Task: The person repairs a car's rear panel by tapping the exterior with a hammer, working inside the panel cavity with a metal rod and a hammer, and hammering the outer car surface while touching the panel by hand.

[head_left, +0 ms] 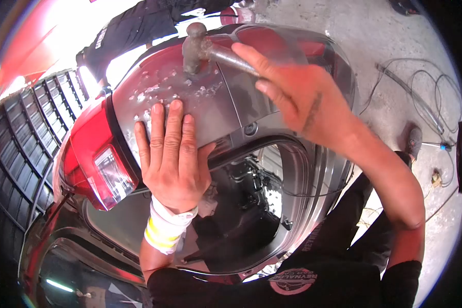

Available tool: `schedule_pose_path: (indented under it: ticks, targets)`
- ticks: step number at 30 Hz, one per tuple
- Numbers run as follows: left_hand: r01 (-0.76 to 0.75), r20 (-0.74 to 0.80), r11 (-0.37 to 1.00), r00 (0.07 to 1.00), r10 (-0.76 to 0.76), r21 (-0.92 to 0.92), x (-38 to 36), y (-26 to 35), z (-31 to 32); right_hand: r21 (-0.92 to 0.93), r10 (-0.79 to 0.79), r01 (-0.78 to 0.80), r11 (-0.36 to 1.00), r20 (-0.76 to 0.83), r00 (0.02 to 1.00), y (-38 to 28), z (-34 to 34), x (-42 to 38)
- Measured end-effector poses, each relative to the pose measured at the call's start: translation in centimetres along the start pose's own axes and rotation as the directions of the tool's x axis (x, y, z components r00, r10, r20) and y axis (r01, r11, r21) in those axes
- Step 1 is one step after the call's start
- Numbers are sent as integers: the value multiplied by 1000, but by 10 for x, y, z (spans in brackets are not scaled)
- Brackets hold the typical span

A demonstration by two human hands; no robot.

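Note:
My left hand point(172, 154) lies flat, fingers together, on the grey rear body panel point(226, 102) of a car, just below a patch of chipped, dented paint point(164, 90). My right hand point(292, 95) grips the handle of a metal hammer point(195, 46), whose head rests on or just above the panel near the chipped patch. A red tail light point(95, 159) sits left of my left hand. A white and yellow band wraps my left wrist.
Another person in dark clothes point(133, 28) bends over at the top left. A black slatted grille point(31, 133) stands on the left. Cables and a hose point(421, 102) trail over the concrete floor at right. The open boot cavity point(246, 205) gapes below the panel.

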State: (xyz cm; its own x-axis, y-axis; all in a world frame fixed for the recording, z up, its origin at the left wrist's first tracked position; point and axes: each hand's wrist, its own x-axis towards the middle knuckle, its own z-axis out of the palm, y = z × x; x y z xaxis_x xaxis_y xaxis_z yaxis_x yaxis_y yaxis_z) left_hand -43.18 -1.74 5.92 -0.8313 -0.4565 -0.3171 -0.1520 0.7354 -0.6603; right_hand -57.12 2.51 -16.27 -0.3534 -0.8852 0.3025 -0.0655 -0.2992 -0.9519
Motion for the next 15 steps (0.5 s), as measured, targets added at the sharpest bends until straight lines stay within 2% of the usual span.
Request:
schedule_pose_path:
  ticks: [1,4,7,10,12,15]
  targets:
    - [1,-10,1000,1000,-1,5,0,0,1,19,50,-52,998,54,997,-1,-6,3]
    - [-5,-15,1000,1000,5,6,2,0,0,69,-1,8,998,-98,995,-10,-4,9]
    - [-4,-12,1000,1000,4,4,1,0,-1,22,-8,7,1000,49,999,-14,2,11]
    - [2,-17,1000,1000,-2,5,0,1,-1,-12,-47,48,999,30,998,-13,-11,17]
    - [0,-20,1000,1000,0,-10,1,1,-1,38,-28,30,999,-49,998,-11,-4,10]
    - [-1,-29,1000,1000,1,-18,1,1,-1,9,-3,3,1000,17,1000,-9,-5,1]
